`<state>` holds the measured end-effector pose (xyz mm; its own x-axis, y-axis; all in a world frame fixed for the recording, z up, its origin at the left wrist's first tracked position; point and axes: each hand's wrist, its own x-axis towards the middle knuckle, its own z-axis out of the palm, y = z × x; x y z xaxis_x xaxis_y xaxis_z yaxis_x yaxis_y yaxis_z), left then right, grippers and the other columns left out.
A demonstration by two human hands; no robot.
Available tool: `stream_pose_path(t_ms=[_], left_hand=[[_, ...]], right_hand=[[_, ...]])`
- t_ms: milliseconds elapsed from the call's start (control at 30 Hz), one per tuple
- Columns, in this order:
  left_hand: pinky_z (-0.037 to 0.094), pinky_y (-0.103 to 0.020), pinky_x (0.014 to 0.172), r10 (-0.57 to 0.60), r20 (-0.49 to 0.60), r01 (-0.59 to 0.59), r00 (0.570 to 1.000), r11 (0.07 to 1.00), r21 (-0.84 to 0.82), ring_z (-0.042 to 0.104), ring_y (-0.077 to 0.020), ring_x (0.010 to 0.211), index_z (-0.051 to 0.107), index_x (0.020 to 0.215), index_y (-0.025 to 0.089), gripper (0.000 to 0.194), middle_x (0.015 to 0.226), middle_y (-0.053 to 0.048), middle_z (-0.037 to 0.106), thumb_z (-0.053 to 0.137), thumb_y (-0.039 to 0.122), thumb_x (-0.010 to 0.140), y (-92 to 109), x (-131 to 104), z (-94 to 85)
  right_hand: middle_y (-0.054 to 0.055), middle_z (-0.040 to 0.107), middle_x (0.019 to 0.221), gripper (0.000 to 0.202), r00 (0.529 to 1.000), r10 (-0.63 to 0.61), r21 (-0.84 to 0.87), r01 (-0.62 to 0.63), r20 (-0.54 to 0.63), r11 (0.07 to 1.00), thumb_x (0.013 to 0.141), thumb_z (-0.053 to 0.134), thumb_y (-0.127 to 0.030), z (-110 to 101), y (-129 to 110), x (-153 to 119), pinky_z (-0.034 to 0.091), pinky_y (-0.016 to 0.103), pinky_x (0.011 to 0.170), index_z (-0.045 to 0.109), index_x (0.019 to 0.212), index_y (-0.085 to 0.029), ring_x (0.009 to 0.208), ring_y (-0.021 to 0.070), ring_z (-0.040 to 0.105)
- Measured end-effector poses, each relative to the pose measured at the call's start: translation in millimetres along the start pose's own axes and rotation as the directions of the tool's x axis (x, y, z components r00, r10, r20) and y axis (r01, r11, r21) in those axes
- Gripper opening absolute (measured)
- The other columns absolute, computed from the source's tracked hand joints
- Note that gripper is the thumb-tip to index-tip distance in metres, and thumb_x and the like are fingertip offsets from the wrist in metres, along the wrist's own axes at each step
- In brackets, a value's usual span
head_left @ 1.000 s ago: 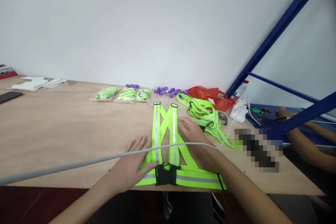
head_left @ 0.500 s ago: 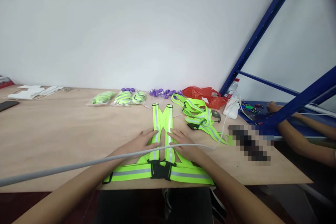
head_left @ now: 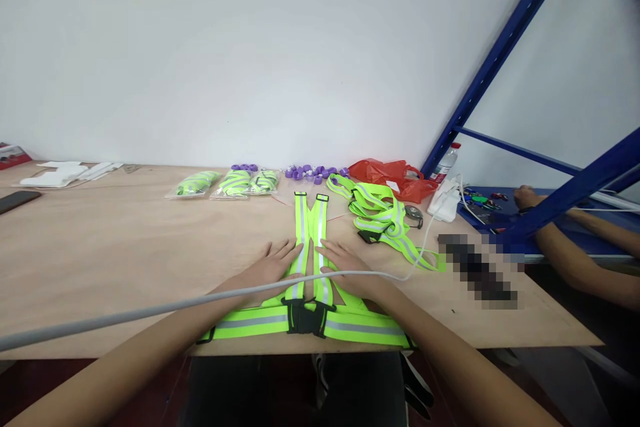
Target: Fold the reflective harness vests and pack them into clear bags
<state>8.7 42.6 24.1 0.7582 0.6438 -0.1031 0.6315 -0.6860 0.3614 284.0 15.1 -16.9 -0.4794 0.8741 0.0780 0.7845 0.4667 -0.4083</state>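
A neon-green strap harness (head_left: pixel 365 327) with silver stripes lies flat at the table's front edge. Its black buckle (head_left: pixel 306 317) is at the middle of the waist band, and two shoulder straps run away from it towards the wall. My left hand (head_left: pixel 273 265) rests with fingers spread on the left strap. On the right strap lies my right hand (head_left: pixel 345 268), also with its fingers apart. Neither hand grips anything. A grey cable (head_left: pixel 200 298) passes in front of both hands in the view.
Behind are bagged green straps (head_left: pixel 235 183), purple rings (head_left: pixel 317 173), a red plastic bag (head_left: pixel 395 177) and a loose strap bundle (head_left: pixel 383 210). A bottle (head_left: pixel 447 163) and blue frame (head_left: pixel 493 60) stand right, beside another person's arms (head_left: pixel 575 260). A phone (head_left: pixel 17 201) lies left.
The two shoulder straps' far ends are slightly closer together. My left hand has shifted slightly up the strap. The whole view has moved a little.
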Motion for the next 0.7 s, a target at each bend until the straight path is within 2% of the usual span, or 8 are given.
stream_pose_path(t_ms=[200, 367, 533, 700], left_hand=[[0.008, -0.048, 0.125, 0.012, -0.037, -0.012, 0.999, 1.0, 0.022, 0.015, -0.0279, 0.158, 0.024, 0.164, 0.024, 0.078, 0.169, -0.01, 0.025, 0.024, 0.072, 0.103, -17.8, 16.5, 6.8], [0.006, -0.058, 0.123, -0.066, -0.05, 0.069, 0.997, 0.996, 0.048, 0.011, -0.0353, 0.158, 0.026, 0.162, 0.015, 0.083, 0.169, -0.02, 0.02, 0.021, 0.072, 0.102, -38.8, 51.6, 1.7], [0.007, -0.061, 0.121, -0.102, -0.066, 0.107, 0.993, 0.992, 0.071, 0.01, -0.0379, 0.157, 0.023, 0.163, 0.013, 0.085, 0.169, -0.023, 0.017, 0.019, 0.072, 0.102, -54.2, 84.6, -2.5], [0.004, -0.063, 0.121, -0.095, -0.071, 0.102, 0.993, 0.99, 0.096, 0.011, -0.0385, 0.157, 0.021, 0.164, 0.016, 0.081, 0.169, -0.021, 0.016, 0.019, 0.069, 0.103, -57.0, 94.3, 1.6]], right_hand=[[0.006, 0.044, 0.161, 0.051, 0.999, -0.021, 0.099, 0.025, -0.036, 0.995, 0.104, 0.047, -0.041, -2.3, 3.2, 14.9, 0.031, 0.048, 0.125, 0.048, 0.154, -0.027, 0.15, 0.0259, 0.037], [0.007, 0.052, 0.156, 0.053, 0.993, 0.037, 0.044, -0.033, -0.11, 0.998, 0.1, 0.052, -0.037, -5.8, 9.1, 35.7, 0.032, 0.048, 0.124, 0.051, 0.151, -0.027, 0.147, 0.0271, 0.042], [0.015, 0.051, 0.155, 0.055, 0.988, 0.115, -0.043, -0.12, -0.105, 0.992, 0.1, 0.048, -0.039, -12.2, 17.4, 63.0, 0.035, 0.047, 0.121, 0.052, 0.15, -0.017, 0.145, 0.0282, 0.045], [0.019, 0.044, 0.159, 0.057, 0.992, 0.105, -0.081, -0.11, -0.068, 0.991, 0.1, 0.046, -0.034, -10.6, 20.7, 77.8, 0.033, 0.048, 0.122, 0.048, 0.152, -0.011, 0.149, 0.029, 0.041]])
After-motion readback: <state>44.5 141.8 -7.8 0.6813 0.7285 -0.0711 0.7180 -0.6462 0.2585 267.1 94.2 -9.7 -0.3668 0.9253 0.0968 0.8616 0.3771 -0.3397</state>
